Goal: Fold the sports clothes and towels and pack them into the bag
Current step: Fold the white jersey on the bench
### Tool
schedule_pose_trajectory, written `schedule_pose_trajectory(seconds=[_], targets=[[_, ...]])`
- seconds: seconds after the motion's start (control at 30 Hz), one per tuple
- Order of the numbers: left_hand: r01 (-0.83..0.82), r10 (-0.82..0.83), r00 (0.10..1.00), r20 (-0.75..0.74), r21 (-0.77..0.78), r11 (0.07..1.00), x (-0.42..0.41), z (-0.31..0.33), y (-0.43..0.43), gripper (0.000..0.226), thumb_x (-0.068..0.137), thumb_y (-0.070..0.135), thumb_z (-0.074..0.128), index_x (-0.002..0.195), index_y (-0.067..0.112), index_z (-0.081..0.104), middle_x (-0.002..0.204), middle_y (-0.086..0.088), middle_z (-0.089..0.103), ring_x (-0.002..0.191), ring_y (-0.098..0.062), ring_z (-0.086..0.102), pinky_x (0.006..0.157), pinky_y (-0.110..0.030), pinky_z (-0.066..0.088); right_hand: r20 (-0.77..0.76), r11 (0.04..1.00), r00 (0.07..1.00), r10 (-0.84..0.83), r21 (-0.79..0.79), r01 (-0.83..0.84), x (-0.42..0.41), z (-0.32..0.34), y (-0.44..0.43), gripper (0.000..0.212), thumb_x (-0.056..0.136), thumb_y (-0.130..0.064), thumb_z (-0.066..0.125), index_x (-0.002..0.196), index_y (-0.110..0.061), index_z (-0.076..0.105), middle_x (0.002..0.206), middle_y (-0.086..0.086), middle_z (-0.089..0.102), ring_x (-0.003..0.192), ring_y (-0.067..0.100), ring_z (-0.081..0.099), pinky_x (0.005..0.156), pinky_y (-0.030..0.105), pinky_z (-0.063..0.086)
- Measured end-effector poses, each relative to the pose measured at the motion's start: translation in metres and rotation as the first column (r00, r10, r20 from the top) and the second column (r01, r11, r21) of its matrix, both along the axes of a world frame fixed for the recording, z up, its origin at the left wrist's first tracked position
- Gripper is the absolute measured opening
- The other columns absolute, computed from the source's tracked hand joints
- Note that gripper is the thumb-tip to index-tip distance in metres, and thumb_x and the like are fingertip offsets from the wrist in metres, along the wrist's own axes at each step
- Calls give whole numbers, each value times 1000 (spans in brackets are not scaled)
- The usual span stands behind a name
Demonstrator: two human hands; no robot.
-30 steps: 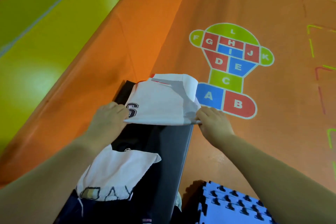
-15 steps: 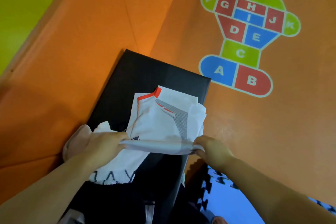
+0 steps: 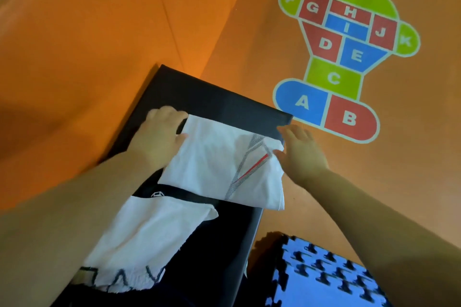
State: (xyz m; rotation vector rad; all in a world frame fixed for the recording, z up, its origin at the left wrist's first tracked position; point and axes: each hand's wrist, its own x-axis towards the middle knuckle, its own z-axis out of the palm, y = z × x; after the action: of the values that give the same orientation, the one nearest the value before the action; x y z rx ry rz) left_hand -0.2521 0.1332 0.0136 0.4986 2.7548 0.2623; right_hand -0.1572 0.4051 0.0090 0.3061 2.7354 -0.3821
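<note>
A white sports shirt (image 3: 214, 167) with grey and red stripes lies folded on the far end of a black padded bench (image 3: 224, 104). My left hand (image 3: 159, 132) holds its far left corner, fingers curled over the edge. At the shirt's right edge my right hand (image 3: 301, 152) is open with fingers spread, touching it or just beside it. Nearer to me, a white towel (image 3: 149, 239) with grey lettering lies over a dark garment (image 3: 214, 252) on the bench. No bag is in view.
The bench stands on an orange floor (image 3: 99, 32) with a coloured hopscotch marking (image 3: 346, 57) at the right. A blue foam puzzle mat (image 3: 324, 274) lies at the bottom right, next to the bench.
Both hands carried the shirt's near edge away from me and folded it over. The shirt now lies flat, and my right hand has let go and opened.
</note>
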Motion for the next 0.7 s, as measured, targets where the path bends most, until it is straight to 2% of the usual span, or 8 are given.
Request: schedule_pose_trajectory(seconds=[0.07, 0.17, 0.2, 0.27, 0.33, 0.43, 0.53, 0.7], targets=[[169, -162, 985, 66, -122, 978, 20, -24, 1, 54, 96, 38, 44, 146, 26, 27, 150, 0, 27, 137, -24, 23, 109, -36, 30, -6, 993, 993, 116, -14, -116, 18, -16, -12, 56, 89, -28, 62, 139, -13, 42, 145, 11, 41, 131, 34, 38, 105, 48, 38], [394, -349, 914, 204, -257, 882, 53, -57, -4, 57, 100, 40, 30, 151, 26, 9, 159, -2, 2, 146, -26, 4, 116, -38, 14, 83, 966, 962, 259, -29, -257, 50, -44, -30, 65, 70, -31, 81, 126, -11, 57, 134, 15, 55, 119, 38, 55, 88, 52, 51], [384, -319, 911, 261, -255, 888, 60, -66, -7, 56, 101, 38, 29, 151, 26, 7, 159, -1, -4, 146, -26, -1, 117, -38, 12, 121, 955, 948, 296, -35, -294, 58, -54, -35, 69, 72, -34, 79, 131, -12, 53, 140, 15, 49, 125, 37, 50, 92, 51, 48], [317, -227, 909, 350, -226, 921, 68, -78, -16, 54, 102, 33, 29, 151, 27, 5, 158, 2, -13, 146, -22, -9, 117, -35, 11, 171, 942, 926, 336, -79, -327, 69, -71, -41, 71, 91, -36, 57, 150, -17, 22, 159, 7, 7, 145, 33, 13, 113, 47, 22], [336, -246, 909, 335, -245, 909, 73, -87, -23, 54, 103, 30, 27, 151, 27, 1, 157, 1, -19, 146, -21, -12, 117, -32, 8, 231, 938, 909, 347, -98, -333, 73, -85, -36, 63, 101, -36, 30, 150, -24, -8, 150, -3, -29, 142, 24, -21, 117, 42, 1], [391, -311, 905, 290, -282, 876, 70, -99, -28, 56, 103, 29, 25, 150, 25, -6, 156, -4, -23, 145, -23, -14, 117, -31, 3, 180, 932, 915, 362, -65, -356, 67, -99, -30, 59, 98, -39, 14, 145, -24, -18, 145, -5, -32, 139, 26, -23, 117, 47, 3], [402, -328, 907, 265, -305, 863, 58, -107, -26, 58, 103, 27, 26, 150, 22, -9, 153, -6, -28, 144, -24, -15, 120, -33, 7, 240, 925, 897, 371, -13, -379, 51, -103, -24, 64, 103, -33, 25, 146, -24, -22, 148, -4, -35, 144, 27, -20, 117, 45, -1], [341, -272, 927, 259, -275, 899, 34, -106, -14, 60, 103, 24, 30, 150, 24, -6, 157, -3, -20, 146, -21, -11, 117, -30, 9, 278, 932, 898, 341, 23, -361, 27, -99, -22, 69, 102, -30, 32, 147, -27, -20, 155, -1, -28, 144, 26, -21, 118, 44, 0]])
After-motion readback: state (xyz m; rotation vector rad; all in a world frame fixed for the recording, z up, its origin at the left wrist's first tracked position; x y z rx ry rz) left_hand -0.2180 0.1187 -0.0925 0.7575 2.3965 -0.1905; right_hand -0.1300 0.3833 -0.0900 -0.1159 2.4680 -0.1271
